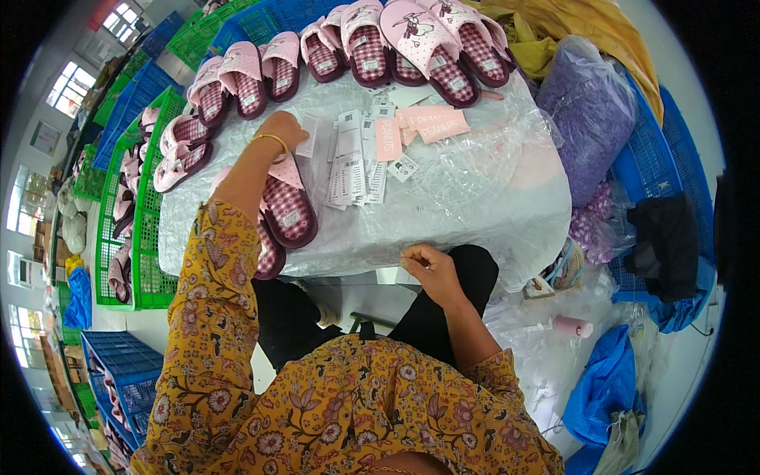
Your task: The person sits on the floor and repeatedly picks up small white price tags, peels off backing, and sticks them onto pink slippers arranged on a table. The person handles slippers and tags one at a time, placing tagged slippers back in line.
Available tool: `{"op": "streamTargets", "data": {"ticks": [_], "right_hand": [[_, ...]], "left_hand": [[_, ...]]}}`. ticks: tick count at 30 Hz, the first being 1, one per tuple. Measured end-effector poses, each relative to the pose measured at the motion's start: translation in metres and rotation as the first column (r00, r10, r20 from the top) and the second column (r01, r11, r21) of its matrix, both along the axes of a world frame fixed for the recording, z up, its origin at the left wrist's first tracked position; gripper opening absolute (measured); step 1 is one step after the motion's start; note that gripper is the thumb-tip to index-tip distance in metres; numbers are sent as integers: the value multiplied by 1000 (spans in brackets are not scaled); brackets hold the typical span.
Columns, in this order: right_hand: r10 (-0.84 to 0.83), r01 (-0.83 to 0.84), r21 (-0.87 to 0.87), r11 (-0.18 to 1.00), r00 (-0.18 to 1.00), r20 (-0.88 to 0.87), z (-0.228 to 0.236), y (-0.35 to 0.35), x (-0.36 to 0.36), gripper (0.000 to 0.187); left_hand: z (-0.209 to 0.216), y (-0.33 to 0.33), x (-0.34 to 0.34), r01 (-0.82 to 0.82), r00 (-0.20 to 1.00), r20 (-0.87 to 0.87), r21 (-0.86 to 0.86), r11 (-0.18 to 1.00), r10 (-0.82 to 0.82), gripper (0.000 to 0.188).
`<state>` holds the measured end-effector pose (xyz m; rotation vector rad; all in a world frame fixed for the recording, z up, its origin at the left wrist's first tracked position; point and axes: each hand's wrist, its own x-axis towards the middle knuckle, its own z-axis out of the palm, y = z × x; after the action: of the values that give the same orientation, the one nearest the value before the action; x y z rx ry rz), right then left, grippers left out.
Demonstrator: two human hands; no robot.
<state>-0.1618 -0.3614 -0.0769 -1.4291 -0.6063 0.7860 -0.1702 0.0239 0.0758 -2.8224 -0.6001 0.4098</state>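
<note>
My left hand (280, 134), with a bracelet at the wrist, reaches over the table with its fingers curled together at the edge of a white paper tag (311, 138). Below that wrist lies a pair of pink slippers with dark red checked insoles; the nearer slipper (290, 212) partly covers its mate (269, 252). My right hand (431, 269) is at the table's near edge over my knee, thumb and fingers pinched together; anything between them is too small to make out. Mid-table lie long printed label strips (348, 158) and pink cards (431, 123).
Several pink slippers (368, 51) line the far and left edges of the plastic-covered table (491, 214). Green crates (146, 229) with slippers stand at the left. At the right are a bag of purple material (590, 111), blue crates (653, 154) and a pink thread spool (571, 326).
</note>
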Motion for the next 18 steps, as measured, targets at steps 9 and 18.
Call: {"op": "streamTargets", "data": {"ticks": [9,18], "right_hand": [[55,-55,1,998,998,-33,33,-9,-7,22],[48,23,225,974,951,-304,107,27,-16,51]], "left_hand": [[7,-106,-89,130,803,367,-878,461,470,15],[-29,-181,-126,280,771,394,-915,290,500,18]]}}
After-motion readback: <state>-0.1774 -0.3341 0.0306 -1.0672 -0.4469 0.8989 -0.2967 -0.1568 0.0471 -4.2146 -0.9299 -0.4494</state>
